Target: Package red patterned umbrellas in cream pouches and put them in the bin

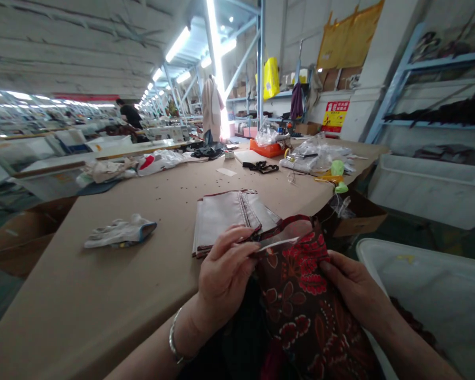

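Observation:
A dark brown cloth piece with red flower print [301, 295] hangs between my two hands at the table's near edge. My left hand [229, 264] pinches its upper left edge, where a pale strip shows along the opening. On the right side, my right hand [352, 279] grips the cloth between thumb and fingers. Just beyond my left hand lies a folded stack of light grey fabric [221, 216] with dark brown edging. The cloth's lower part drops below the tabletop toward my lap.
White work gloves [121, 231] lie on the brown-covered table [150, 285] to the left. Farther back are an orange tray [267, 149], clear plastic bags [320, 153] and a black strap [260, 167]. A white bin [431, 279] and a cardboard box [358, 216] stand at the right.

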A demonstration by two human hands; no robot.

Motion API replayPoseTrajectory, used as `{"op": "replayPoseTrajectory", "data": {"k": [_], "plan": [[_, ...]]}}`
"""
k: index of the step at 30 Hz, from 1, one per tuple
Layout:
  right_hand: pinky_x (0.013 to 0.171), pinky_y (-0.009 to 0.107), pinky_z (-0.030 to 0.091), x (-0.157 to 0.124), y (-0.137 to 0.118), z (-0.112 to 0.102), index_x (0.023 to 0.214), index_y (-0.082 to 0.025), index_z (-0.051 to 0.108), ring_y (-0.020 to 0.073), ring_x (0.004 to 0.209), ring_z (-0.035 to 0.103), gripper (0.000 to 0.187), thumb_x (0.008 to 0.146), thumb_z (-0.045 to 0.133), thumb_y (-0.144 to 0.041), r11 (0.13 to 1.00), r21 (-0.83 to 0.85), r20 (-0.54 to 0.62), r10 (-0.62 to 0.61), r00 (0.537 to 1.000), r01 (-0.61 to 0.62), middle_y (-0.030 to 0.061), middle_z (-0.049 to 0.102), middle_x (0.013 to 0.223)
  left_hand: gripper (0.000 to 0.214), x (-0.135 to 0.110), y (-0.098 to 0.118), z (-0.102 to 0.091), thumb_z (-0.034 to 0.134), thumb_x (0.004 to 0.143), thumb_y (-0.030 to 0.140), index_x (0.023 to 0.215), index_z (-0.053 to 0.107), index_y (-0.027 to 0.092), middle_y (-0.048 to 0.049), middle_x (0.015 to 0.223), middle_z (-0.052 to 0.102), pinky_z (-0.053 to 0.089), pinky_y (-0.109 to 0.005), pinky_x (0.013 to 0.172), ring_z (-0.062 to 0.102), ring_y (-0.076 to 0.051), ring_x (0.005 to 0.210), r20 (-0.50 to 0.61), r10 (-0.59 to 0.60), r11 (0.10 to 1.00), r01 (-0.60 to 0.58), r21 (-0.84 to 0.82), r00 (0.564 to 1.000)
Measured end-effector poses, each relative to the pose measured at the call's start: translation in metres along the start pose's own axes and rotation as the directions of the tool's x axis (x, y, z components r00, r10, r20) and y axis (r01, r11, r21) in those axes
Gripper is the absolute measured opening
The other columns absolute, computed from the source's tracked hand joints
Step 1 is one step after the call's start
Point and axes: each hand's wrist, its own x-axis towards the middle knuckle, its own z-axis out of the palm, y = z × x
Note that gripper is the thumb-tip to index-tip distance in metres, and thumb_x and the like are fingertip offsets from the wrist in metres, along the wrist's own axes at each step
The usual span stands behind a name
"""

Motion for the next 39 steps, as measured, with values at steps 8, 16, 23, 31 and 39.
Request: {"op": "replayPoseTrajectory", "data": {"k": [8,16,23,31,39], "plan": [[0.068,0.025,0.051,-0.013,0.056,-0.030,0.090,-0.019,0.070,0.0185,0.078,0.061,0.036,0.085,0.057,-0.052,0.993,-0.077,-0.129,0.083,0.988,-0.093,0.0018,0.068,0.081,0.028,-0.011,0.004,0.017,0.050,0.091,0.027,0.067,0.061,0.020,-0.0018,0.067,0.060,0.050,-0.028,0.073,0.055,-0.014,0.068,0.498,-0.368,0.849,0.502,-0.164,0.786],[0.061,0.025,0.052,-0.031,0.056,-0.035,0.083,-0.016,0.069,0.0173,0.067,0.065,0.036,0.080,0.064,-0.052,0.958,0.106,0.026,0.266,0.964,-0.267,0.0006,0.071,0.072,0.019,-0.030,-0.006,0.030,0.065,0.081,0.028,0.065,0.062,0.019,0.0024,0.059,0.052,0.036,-0.022,0.052,0.044,-0.011,0.055,0.648,-0.378,0.878,0.479,0.023,0.662],[0.063,0.027,0.057,-0.031,0.041,-0.090,0.099,-0.025,0.069,0.0182,0.069,0.071,0.031,0.076,0.070,-0.047,0.898,0.387,-0.425,0.377,0.823,-0.211,-0.0004,0.076,0.081,0.019,-0.031,-0.015,0.008,0.058,0.087,0.032,0.081,0.072,0.021,-0.0059,0.086,0.070,0.051,-0.025,0.070,0.064,-0.018,0.081,0.366,-0.539,0.757,0.627,-0.186,0.759],[0.069,0.032,0.060,0.005,0.056,-0.069,0.098,-0.021,0.068,0.0212,0.070,0.073,0.025,0.076,0.070,-0.032,0.797,0.520,-0.181,0.453,0.873,-0.306,0.0031,0.077,0.082,0.024,-0.062,-0.031,-0.017,0.065,0.078,0.041,0.074,0.073,0.019,-0.0050,0.074,0.073,0.053,-0.022,0.063,0.066,-0.016,0.068,0.304,-0.758,0.600,0.800,-0.023,0.577],[0.074,0.038,0.059,0.035,0.203,-0.059,0.097,-0.020,0.064,0.0250,0.083,0.072,0.031,0.076,0.057,-0.042,0.856,0.244,-0.305,0.514,0.801,-0.456,0.0082,0.075,0.096,0.023,-0.077,-0.038,-0.041,0.063,0.081,0.039,0.073,0.071,0.018,-0.0038,0.076,0.072,0.052,-0.022,0.072,0.066,-0.016,0.076,0.198,-0.808,0.568,0.823,0.016,0.554]]}}
